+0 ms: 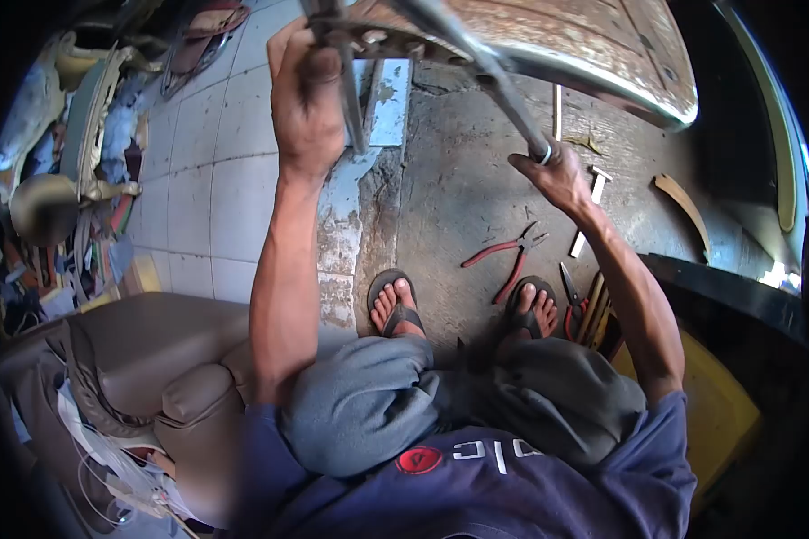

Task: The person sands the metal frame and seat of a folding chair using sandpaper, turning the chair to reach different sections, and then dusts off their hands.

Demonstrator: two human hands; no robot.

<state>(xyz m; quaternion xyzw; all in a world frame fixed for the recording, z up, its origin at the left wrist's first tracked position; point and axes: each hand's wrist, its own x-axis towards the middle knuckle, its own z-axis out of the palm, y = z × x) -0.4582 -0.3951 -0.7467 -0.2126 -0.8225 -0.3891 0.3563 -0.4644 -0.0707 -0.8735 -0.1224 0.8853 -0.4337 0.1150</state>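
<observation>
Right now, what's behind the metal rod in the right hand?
Behind the metal rod in the right hand, the worn brown panel shows near the top and grey floor lower down. The strips directly behind the rod and hand are covered.

Upper garment: one dark blue shirt (548, 503), short-sleeved. Markings: one round red emblem (419, 461) with a small dark mark at its centre; adjacent, large white lettering (500, 456), part of it lost in a fold and unreadable from where I stand. Lower garment: loose grey trousers (360, 413), plain cloth, deeply creased. Footwear: dark thong sandals (411, 318), one pair, open at the toes. Forearms (285, 260) and hands (309, 117): bare.
</observation>
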